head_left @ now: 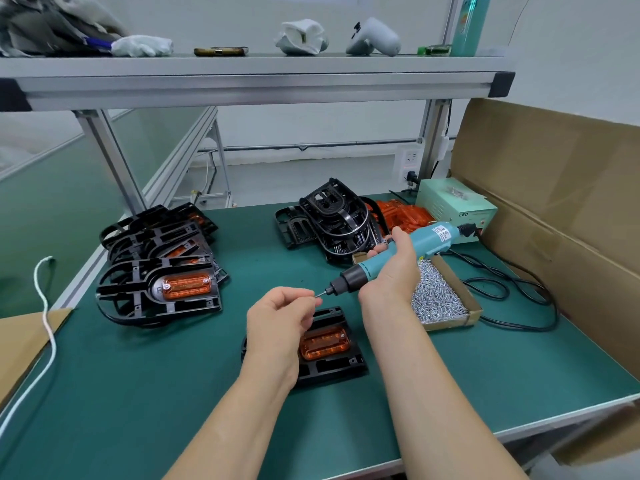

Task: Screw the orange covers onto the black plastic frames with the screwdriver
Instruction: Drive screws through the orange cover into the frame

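Right hand wrapped round screwdriver. Left hand pinches screw at bit tip. Just below grip: orange cover seated in black frame, not yet fully fastened, I judge. Finished stack left of grip, bare frames beyond it waiting.

Bench: my green mat top, aluminium edge | Overhead: aluminium-framed shelf in front of me | Behind: I face pale wall, socket | Right: cardboard sheet standing upright | Light: even, diffuse

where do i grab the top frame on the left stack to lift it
I'd grip the top frame by its straight right edge, coming from the right: it lies flat, and open slots there give fingers purchase, clear of the orange cover.
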Action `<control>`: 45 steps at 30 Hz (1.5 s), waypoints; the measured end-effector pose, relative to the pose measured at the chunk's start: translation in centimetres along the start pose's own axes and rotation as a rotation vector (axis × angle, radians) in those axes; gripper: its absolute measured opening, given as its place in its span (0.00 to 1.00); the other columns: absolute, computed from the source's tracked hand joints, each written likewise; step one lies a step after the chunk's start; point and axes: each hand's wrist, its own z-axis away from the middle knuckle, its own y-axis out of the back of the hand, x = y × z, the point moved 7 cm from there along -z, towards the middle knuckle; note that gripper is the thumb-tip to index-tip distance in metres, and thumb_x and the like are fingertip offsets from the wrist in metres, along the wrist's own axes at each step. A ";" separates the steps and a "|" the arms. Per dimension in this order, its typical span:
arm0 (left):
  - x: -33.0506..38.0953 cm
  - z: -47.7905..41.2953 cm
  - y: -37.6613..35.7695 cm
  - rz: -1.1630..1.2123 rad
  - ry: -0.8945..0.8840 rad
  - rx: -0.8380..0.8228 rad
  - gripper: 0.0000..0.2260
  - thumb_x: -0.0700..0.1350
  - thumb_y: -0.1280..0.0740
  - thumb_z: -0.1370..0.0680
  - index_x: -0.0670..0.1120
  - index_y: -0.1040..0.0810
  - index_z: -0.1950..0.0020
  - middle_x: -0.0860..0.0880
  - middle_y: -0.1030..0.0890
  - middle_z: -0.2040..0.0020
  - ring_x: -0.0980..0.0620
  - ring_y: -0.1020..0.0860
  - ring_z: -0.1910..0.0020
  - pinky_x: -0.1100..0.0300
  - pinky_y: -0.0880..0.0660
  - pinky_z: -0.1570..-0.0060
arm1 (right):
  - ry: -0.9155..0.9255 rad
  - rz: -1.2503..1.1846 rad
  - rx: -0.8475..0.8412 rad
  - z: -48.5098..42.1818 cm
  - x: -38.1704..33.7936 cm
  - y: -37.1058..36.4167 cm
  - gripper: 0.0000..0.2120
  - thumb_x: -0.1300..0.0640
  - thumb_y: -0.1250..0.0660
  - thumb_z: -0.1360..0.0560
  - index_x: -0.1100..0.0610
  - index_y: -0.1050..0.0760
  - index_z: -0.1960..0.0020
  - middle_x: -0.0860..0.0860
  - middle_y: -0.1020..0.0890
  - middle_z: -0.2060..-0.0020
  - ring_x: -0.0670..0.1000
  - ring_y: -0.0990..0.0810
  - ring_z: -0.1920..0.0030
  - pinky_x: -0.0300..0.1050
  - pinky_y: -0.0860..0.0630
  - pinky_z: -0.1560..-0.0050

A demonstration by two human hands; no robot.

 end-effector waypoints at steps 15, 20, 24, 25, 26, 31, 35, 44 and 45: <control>3.9 2.4 -0.2 -0.468 -0.600 0.019 0.11 0.34 0.28 0.26 0.50 0.18 0.62 0.56 0.18 0.64 0.57 0.22 0.63 0.68 0.27 0.57 | -0.079 -0.009 -0.009 0.2 0.1 -0.5 0.08 0.57 0.26 0.25 0.56 0.26 0.56 0.46 0.23 0.74 0.43 0.25 0.77 0.36 0.26 0.74; 1.3 0.6 -0.4 -0.097 0.049 -0.150 0.13 0.29 0.28 0.31 0.47 0.18 0.68 0.39 0.19 0.61 0.47 0.23 0.62 0.57 0.24 0.57 | -0.034 0.024 -0.087 0.2 -0.3 -0.8 0.10 0.57 0.26 0.26 0.56 0.26 0.50 0.47 0.23 0.72 0.43 0.24 0.75 0.36 0.25 0.72; 0.7 0.7 -0.5 0.091 0.323 -0.207 0.11 0.32 0.25 0.43 0.41 0.19 0.64 0.39 0.18 0.62 0.51 0.21 0.70 0.61 0.22 0.68 | -0.023 0.053 -0.097 0.3 -0.1 -0.8 0.12 0.55 0.26 0.26 0.56 0.25 0.46 0.47 0.23 0.69 0.44 0.24 0.73 0.36 0.26 0.71; 0.6 0.6 -0.4 0.055 0.315 -0.194 0.11 0.31 0.25 0.41 0.41 0.20 0.63 0.39 0.18 0.62 0.51 0.20 0.70 0.61 0.22 0.68 | -0.015 0.063 -0.090 0.4 0.0 -0.8 0.13 0.55 0.26 0.26 0.56 0.25 0.46 0.47 0.22 0.71 0.44 0.24 0.73 0.36 0.26 0.72; 0.7 0.4 -0.1 -0.021 0.265 -0.168 0.10 0.29 0.26 0.38 0.41 0.20 0.63 0.39 0.17 0.61 0.51 0.20 0.68 0.61 0.22 0.66 | -0.001 0.074 -0.074 0.5 0.0 -0.7 0.12 0.55 0.26 0.26 0.56 0.25 0.46 0.46 0.22 0.72 0.43 0.23 0.74 0.37 0.26 0.72; 2.4 0.7 0.3 -0.377 -0.202 -0.129 0.10 0.35 0.25 0.28 0.49 0.18 0.64 0.51 0.17 0.66 0.56 0.22 0.66 0.60 0.26 0.58 | 0.035 0.072 0.030 0.4 -0.2 0.0 0.11 0.57 0.26 0.26 0.58 0.24 0.47 0.45 0.22 0.77 0.44 0.23 0.76 0.35 0.26 0.74; 3.2 1.3 0.1 -0.509 -0.443 -0.127 0.17 0.36 0.27 0.26 0.60 0.16 0.55 0.56 0.16 0.62 0.57 0.20 0.61 0.65 0.26 0.54 | 0.025 0.079 0.057 0.4 0.0 0.4 0.10 0.56 0.26 0.27 0.57 0.24 0.50 0.46 0.23 0.76 0.45 0.23 0.76 0.39 0.24 0.71; 4.5 3.4 -0.5 -0.864 -0.915 -0.032 0.19 0.31 0.26 0.28 0.47 0.17 0.41 0.52 0.18 0.61 0.50 0.20 0.61 0.65 0.25 0.53 | 0.052 0.096 0.057 0.7 0.4 0.3 0.10 0.56 0.25 0.27 0.55 0.24 0.49 0.45 0.22 0.76 0.45 0.22 0.74 0.42 0.23 0.66; 4.5 3.5 -0.6 -0.896 -0.947 -0.026 0.18 0.30 0.26 0.28 0.46 0.16 0.41 0.51 0.19 0.62 0.49 0.20 0.61 0.60 0.24 0.54 | 0.052 0.095 0.056 0.7 0.4 0.3 0.11 0.56 0.25 0.27 0.56 0.24 0.48 0.45 0.22 0.76 0.45 0.21 0.73 0.43 0.23 0.64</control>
